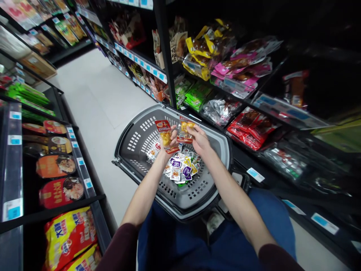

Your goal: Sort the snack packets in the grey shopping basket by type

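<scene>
My left hand (170, 141) is closed on a red-trimmed snack packet (165, 131) with yellow pieces showing through its clear window. A second such packet (184, 130), also with yellow pieces inside, is gripped by my right hand (199, 139) at its right side. Both packets are side by side above a grey shopping basket (217, 150) with slotted walls and a black rim. Several small sachets (176, 171), white, purple and yellow, lie loose on the basket's floor beneath my hands. My forearms partly cover the basket.
Shelves on the right hold yellow-topped packets (203, 45), pink packets (239, 71), and red packets (251, 128) in low bins. To the left, a shelf carries round-lidded tubs (60, 192) and yellow-red bags (70, 237). A pale floor aisle (90, 86) runs between them.
</scene>
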A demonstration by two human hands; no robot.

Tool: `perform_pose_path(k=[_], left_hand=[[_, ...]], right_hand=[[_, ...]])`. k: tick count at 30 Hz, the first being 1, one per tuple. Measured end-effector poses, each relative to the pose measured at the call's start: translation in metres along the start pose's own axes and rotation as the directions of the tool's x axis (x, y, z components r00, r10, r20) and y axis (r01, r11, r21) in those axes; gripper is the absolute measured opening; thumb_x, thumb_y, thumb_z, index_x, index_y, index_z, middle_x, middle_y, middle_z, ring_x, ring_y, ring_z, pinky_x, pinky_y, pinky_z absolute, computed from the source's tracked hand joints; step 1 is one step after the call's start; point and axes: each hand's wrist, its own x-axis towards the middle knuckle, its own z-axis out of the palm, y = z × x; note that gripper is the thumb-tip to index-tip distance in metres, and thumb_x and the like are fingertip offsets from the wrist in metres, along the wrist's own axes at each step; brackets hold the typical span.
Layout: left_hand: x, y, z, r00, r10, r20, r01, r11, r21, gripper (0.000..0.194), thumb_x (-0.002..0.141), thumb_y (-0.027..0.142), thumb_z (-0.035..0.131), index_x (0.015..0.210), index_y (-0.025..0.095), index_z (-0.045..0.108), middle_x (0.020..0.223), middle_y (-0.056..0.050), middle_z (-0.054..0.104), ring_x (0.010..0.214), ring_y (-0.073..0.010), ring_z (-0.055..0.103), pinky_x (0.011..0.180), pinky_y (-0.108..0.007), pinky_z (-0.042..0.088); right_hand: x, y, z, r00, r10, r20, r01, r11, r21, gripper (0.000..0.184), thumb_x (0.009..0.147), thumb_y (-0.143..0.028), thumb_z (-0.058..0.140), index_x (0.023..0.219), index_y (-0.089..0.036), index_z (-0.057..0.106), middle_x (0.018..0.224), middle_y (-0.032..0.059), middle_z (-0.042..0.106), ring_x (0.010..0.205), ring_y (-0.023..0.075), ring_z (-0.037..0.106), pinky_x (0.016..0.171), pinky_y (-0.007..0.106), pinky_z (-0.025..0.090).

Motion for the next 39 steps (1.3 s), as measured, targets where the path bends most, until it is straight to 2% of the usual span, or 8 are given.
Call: perform_pose_path(k=[6,13,19,23,27,33,39], left_hand=[[0.001,0.006,0.004,0.995,-0.021,0.100,0.028,0.997,-0.072,0.039,0.100,0.038,0.042,0.125,0.017,0.062,0.053,0.008,0.035,0.033,-0.0037,0.021,0.034,-0.017,0.022],[0.003,0.009,0.002,0.988,-0.052,0.144,0.075,0.985,-0.157,0.042,0.103,0.029,0.027,0.120,0.014,0.062,0.052,0.008,0.038,0.029,-0.0044,0.024,0.031,-0.016,0.020],[0.006,0.009,0.000,0.979,-0.041,0.200,0.070,0.988,-0.137,0.048,0.103,0.037,0.024,0.112,0.012,0.063,0.050,0.007,0.039,0.028,-0.0043,0.024,0.030,-0.017,0.018],[0.009,0.011,0.000,0.973,-0.100,0.207,0.121,0.988,-0.092,0.052,0.102,0.039,0.020,0.111,0.011,0.063,0.049,0.006,0.040,0.027,-0.0061,0.022,0.029,-0.020,0.014],[0.012,0.010,0.001,0.967,-0.164,0.194,0.179,0.982,-0.061,0.052,0.101,0.042,0.021,0.110,0.012,0.063,0.046,0.008,0.036,0.026,-0.0070,0.020,0.029,-0.021,0.011],[0.009,0.007,0.002,0.965,-0.133,0.225,0.151,0.986,-0.064,0.051,0.100,0.046,0.027,0.118,0.014,0.063,0.047,0.008,0.038,0.027,-0.0060,0.024,0.030,-0.019,0.017],[0.007,0.009,0.003,0.964,-0.125,0.233,0.141,0.989,-0.053,0.050,0.099,0.041,0.026,0.123,0.014,0.061,0.047,0.007,0.038,0.027,-0.0067,0.023,0.029,-0.020,0.016]], right_hand=[[-0.003,-0.004,0.006,0.995,-0.062,0.082,0.064,0.998,-0.024,0.037,0.061,-0.028,0.085,0.095,-0.023,0.071,0.108,0.0011,0.076,0.108,0.0225,0.067,0.093,0.036,0.055],[-0.002,-0.004,0.008,0.991,-0.084,0.103,0.086,0.996,-0.010,0.036,0.060,-0.029,0.088,0.093,-0.025,0.073,0.106,0.0002,0.077,0.107,0.0231,0.069,0.097,0.039,0.054],[-0.001,-0.004,0.009,0.987,-0.116,0.109,0.118,0.993,-0.015,0.037,0.060,-0.033,0.090,0.092,-0.025,0.073,0.102,0.0009,0.077,0.102,0.0227,0.070,0.093,0.038,0.056],[-0.001,-0.004,0.012,0.983,-0.167,0.072,0.171,0.984,-0.047,0.035,0.064,-0.042,0.089,0.088,-0.022,0.072,0.093,0.0016,0.077,0.091,0.0209,0.071,0.081,0.035,0.058],[-0.002,-0.005,0.012,0.975,-0.215,0.050,0.219,0.970,-0.101,0.037,0.064,-0.045,0.088,0.087,-0.020,0.071,0.089,0.0030,0.076,0.089,0.0215,0.071,0.073,0.032,0.057],[-0.003,-0.007,0.011,0.977,-0.209,0.030,0.210,0.977,-0.039,0.036,0.062,-0.044,0.090,0.085,-0.022,0.073,0.087,0.0011,0.076,0.091,0.0214,0.071,0.079,0.034,0.058],[-0.005,-0.008,0.012,0.979,-0.200,0.033,0.201,0.979,-0.041,0.036,0.061,-0.045,0.090,0.084,-0.023,0.073,0.089,0.0021,0.077,0.095,0.0233,0.071,0.083,0.038,0.059]])
